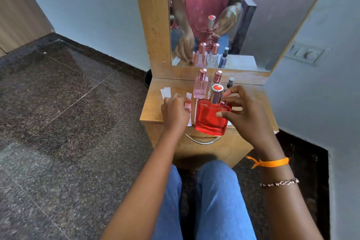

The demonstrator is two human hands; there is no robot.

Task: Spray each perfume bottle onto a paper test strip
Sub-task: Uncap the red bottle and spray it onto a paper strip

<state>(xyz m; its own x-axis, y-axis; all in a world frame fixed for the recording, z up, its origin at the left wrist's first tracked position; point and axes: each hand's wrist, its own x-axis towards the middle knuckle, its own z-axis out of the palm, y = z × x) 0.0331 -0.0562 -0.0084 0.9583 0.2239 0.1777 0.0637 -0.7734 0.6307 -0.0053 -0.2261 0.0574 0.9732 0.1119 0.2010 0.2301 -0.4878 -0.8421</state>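
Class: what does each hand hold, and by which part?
Right hand: red perfume bottle, by its shoulder and side. Left hand: a paper strip, near its upper end.

Right hand (247, 113) grips a square red glass perfume bottle (211, 118) with a silver cap, lifted over the wooden worktop (153, 109). Left hand (174, 112) pinches a white paper test strip (188, 106). Behind it stand a pale pink glass bottle (200, 86), a rose-capped clear one (217, 76) and a small dark sprayer (229, 83).

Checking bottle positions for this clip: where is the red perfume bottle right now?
In the head view, the red perfume bottle is held up by the right hand over the front edge of the wooden table, in front of the pink bottle.
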